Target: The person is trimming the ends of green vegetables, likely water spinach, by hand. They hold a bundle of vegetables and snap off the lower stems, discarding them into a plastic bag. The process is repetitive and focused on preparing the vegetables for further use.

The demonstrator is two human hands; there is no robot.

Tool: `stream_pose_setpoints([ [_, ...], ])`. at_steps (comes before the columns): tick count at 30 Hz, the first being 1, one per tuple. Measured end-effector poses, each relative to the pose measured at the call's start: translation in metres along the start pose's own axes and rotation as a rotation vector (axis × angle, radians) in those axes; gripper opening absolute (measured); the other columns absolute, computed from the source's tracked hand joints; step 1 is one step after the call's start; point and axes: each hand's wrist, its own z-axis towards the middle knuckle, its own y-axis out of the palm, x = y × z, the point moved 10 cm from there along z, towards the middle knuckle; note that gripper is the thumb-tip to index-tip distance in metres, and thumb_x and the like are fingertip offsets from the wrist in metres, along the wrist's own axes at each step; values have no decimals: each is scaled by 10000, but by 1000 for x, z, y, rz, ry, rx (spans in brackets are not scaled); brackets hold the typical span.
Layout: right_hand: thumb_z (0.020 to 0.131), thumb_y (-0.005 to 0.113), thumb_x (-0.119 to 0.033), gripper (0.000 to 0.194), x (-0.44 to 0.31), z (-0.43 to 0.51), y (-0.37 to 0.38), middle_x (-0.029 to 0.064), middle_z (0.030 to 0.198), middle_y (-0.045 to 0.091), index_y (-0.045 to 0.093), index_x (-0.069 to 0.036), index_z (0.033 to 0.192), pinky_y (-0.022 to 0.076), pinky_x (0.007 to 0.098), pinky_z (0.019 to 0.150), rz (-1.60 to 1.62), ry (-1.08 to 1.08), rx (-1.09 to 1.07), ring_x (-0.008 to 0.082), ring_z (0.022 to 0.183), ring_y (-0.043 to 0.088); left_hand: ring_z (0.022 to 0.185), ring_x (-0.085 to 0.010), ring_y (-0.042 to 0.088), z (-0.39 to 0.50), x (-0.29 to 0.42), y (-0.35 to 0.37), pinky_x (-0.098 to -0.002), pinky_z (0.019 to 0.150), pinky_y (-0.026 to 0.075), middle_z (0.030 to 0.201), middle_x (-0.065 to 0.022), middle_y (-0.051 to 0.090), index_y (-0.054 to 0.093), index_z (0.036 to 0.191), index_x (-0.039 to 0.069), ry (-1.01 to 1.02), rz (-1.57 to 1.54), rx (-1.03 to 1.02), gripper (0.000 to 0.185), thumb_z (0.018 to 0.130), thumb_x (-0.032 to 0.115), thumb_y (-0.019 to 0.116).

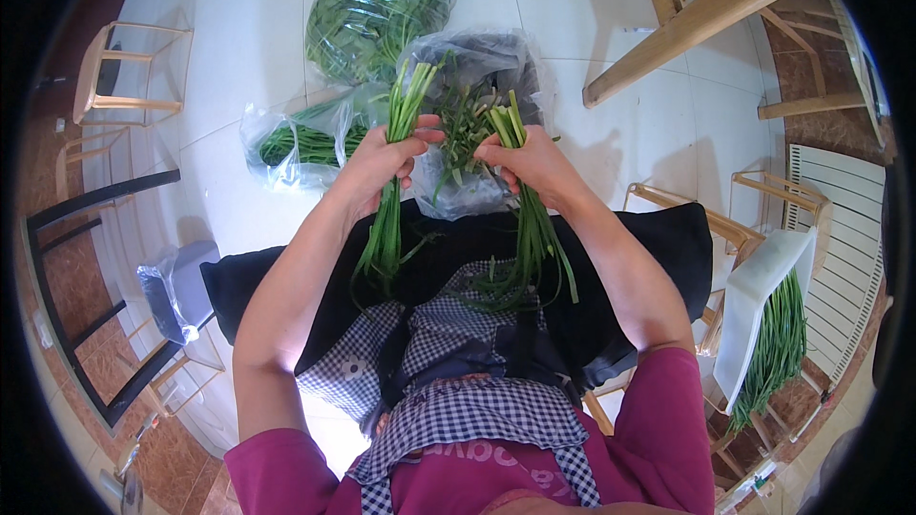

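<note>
My left hand (383, 157) grips a bunch of long green garlic chives (387, 229), cut stem ends up and leaves hanging down over my lap. A second, similar bunch (535, 236) is held in my right hand (531, 161), its pale, thicker stem ends pointing up. The two bunches are apart. Between and beyond my hands lies a grey plastic bag (526, 57) with loose leafy trimmings (465, 129) in it. Black cloth (665, 243) covers my knees, and leaf tips rest against it and my checked apron (494, 400).
Beyond my left hand lie a clear bag of thin green stalks (315, 146) and a bag of leafy greens (379, 32), both on the tiled floor (236, 100). A white tub (751, 315) of long greens stands at right. Wooden table legs (694, 21) and a stool (122, 79) flank the floor.
</note>
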Motion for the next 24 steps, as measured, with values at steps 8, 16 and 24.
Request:
stream_pose_setpoints([
  [8, 832, 600, -102, 176, 16, 2, 4, 22, 685, 551, 632, 14, 960, 371, 244, 386, -32, 44, 1, 73, 463, 447, 552, -65, 443, 17, -34, 9, -213, 495, 434, 1171, -62, 611, 476, 1321, 73, -48, 170, -84, 494, 828, 51, 503],
  [16, 832, 577, -93, 202, 29, 1, 0, 31, 690, 551, 626, 24, 989, 375, 246, 378, -10, 89, 5, 73, 458, 453, 743, -269, 649, 12, -34, 6, -383, 642, 535, 1054, -190, 636, 436, 1330, 59, 376, 1041, 76, 591, 758, 49, 584],
  [24, 833, 578, -107, 213, 26, -3, -7, 26, 683, 547, 627, 20, 997, 379, 241, 377, -14, 82, 16, 70, 459, 454, 846, -430, 624, -17, -52, 23, -455, 698, 536, 1339, -237, 458, 308, 1403, 50, 332, 1493, 81, 781, 691, 13, 626],
])
